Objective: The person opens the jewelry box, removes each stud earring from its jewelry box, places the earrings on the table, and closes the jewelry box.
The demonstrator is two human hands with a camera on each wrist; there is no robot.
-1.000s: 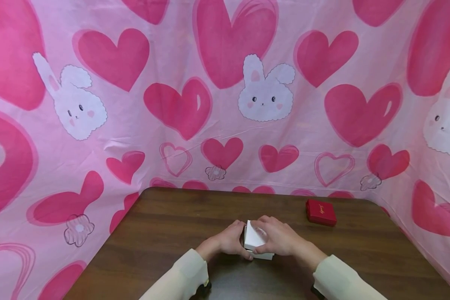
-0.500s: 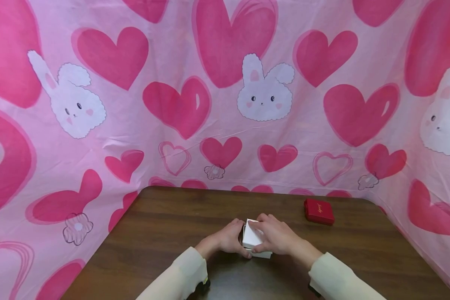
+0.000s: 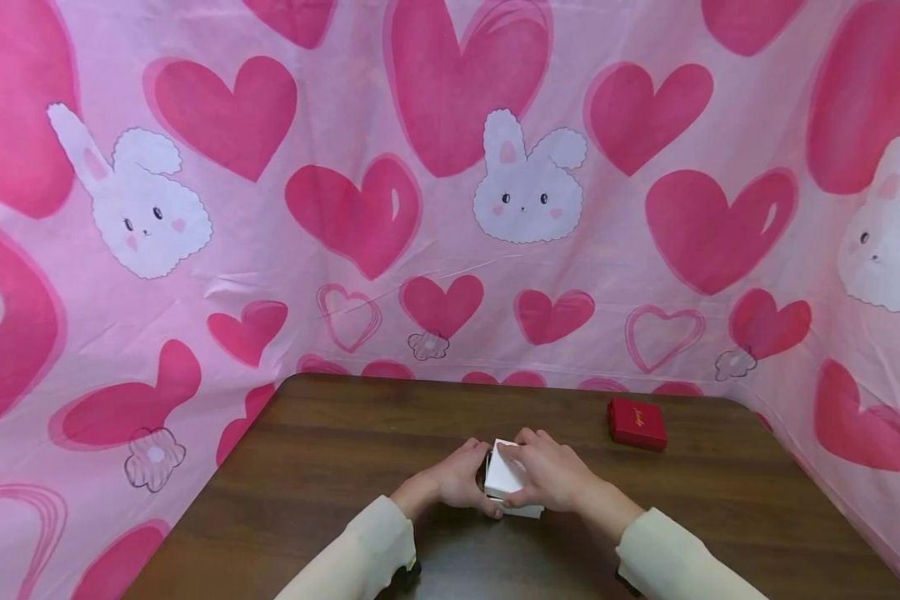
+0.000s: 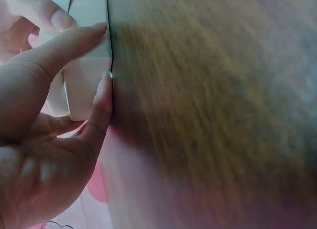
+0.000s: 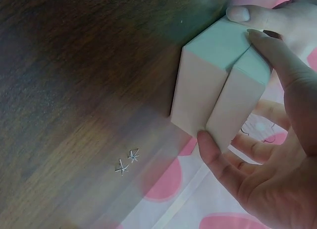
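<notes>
A small white box stands on the table between both hands, its lid (image 3: pixel 504 477) on top of its base (image 3: pixel 523 511). My left hand (image 3: pixel 461 479) grips the base from the left, thumb on the near side. From the right, my right hand (image 3: pixel 558 477) holds the lid between thumb and fingers. In the right wrist view the lid (image 5: pixel 234 107) sits over the base (image 5: pixel 200 90) with a seam between them, slightly askew. The left wrist view shows the left thumb and a fingertip against the base (image 4: pixel 85 87). The box's inside is hidden.
Two small silver star-shaped pieces (image 5: pixel 127 162) lie on the wooden table beside the box in the right wrist view. A red box (image 3: pixel 637 423) with gold lettering rests at the back right of the table (image 3: pixel 345 433). Pink heart-patterned cloth (image 3: pixel 450 208) hangs around it.
The view shifts very slightly. Both hands keep their hold on the white box, with no other visible change.
</notes>
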